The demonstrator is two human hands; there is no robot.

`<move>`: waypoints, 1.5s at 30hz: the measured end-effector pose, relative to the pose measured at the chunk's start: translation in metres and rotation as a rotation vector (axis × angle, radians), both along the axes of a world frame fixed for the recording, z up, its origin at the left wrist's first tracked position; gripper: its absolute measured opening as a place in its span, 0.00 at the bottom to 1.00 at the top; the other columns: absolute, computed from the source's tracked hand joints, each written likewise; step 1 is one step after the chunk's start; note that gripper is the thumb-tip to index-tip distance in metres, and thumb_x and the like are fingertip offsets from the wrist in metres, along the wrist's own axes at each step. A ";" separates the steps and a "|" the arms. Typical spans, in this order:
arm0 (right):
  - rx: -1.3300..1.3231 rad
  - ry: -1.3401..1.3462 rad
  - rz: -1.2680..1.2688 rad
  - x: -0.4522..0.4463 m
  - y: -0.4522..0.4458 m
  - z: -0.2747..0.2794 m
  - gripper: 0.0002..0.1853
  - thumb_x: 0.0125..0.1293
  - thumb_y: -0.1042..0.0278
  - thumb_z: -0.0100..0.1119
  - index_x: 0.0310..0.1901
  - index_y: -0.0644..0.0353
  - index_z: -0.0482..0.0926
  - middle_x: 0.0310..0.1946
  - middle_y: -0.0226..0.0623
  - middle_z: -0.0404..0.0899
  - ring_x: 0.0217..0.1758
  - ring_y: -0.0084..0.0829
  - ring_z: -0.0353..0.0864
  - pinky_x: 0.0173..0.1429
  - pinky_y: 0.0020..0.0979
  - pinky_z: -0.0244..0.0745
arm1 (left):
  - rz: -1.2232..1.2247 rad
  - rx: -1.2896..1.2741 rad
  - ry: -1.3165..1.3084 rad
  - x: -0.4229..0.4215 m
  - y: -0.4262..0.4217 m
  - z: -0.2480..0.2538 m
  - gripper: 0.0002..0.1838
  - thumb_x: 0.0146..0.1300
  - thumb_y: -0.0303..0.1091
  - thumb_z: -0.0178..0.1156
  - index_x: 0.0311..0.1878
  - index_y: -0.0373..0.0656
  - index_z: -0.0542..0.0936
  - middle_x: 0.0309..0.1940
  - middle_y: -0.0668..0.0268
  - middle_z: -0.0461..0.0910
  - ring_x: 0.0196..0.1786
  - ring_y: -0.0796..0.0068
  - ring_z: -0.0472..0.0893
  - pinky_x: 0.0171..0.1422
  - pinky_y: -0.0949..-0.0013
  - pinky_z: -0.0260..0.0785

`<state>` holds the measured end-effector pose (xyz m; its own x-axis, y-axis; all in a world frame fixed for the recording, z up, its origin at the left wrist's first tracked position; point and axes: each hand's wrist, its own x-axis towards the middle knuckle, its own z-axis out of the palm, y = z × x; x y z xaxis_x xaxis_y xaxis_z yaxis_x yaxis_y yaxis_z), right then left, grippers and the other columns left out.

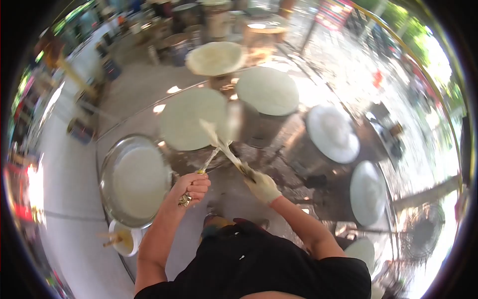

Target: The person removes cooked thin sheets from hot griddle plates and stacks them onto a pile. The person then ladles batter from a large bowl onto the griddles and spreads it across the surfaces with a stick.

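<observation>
My bare left hand point(193, 188) is closed round the handle of a thin, light-coloured utensil point(210, 158); a shiny patterned end sticks out below the fist. My right hand point(263, 188), in a pale glove, grips a long wooden paddle point(230, 154) with a darker handle and a whitish blade. The two tools cross in front of me, and their far ends are blurred. Beneath the paddle's tip lies a large round pale griddle point(186, 117). To the left of my left hand stands a wide metal basin point(105, 182) of whitish liquid.
A white bucket point(124, 239) with a wooden handle stands below the basin. More round pale-topped griddles point(267, 91) curve round to the right, two bearing domed white covers point(333, 133). A fan point(422, 231) is at far right. A round pale tray point(215, 57) sits behind.
</observation>
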<state>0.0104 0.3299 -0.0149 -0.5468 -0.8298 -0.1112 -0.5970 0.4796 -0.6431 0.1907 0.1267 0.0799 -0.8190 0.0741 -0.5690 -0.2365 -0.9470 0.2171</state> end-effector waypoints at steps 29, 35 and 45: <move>-0.788 0.090 -2.250 -0.130 0.555 -0.165 0.21 0.70 0.56 0.49 0.59 0.56 0.74 0.28 0.40 0.79 0.27 0.37 0.77 0.33 0.34 0.70 | -1.503 -1.099 0.952 -0.510 0.675 -0.211 0.06 0.58 0.26 0.50 0.37 0.37 0.66 0.19 0.60 0.70 0.16 0.67 0.71 0.20 0.62 0.63; -0.335 -0.239 -2.369 -0.176 0.542 -0.141 0.21 0.68 0.54 0.51 0.56 0.56 0.77 0.41 0.53 0.81 0.44 0.45 0.80 0.51 0.40 0.72 | -1.247 -1.725 1.435 -0.573 0.679 -0.232 0.12 0.58 0.26 0.50 0.44 0.36 0.63 0.30 0.40 0.77 0.35 0.36 0.78 0.39 0.44 0.68; -0.567 -0.352 -2.443 -0.233 0.535 -0.123 0.19 0.69 0.54 0.53 0.52 0.58 0.80 0.19 0.30 0.73 0.19 0.21 0.68 0.25 0.27 0.64 | -1.268 -1.977 1.473 -0.665 0.649 -0.216 0.13 0.59 0.25 0.51 0.46 0.37 0.64 0.32 0.41 0.79 0.39 0.38 0.79 0.43 0.44 0.69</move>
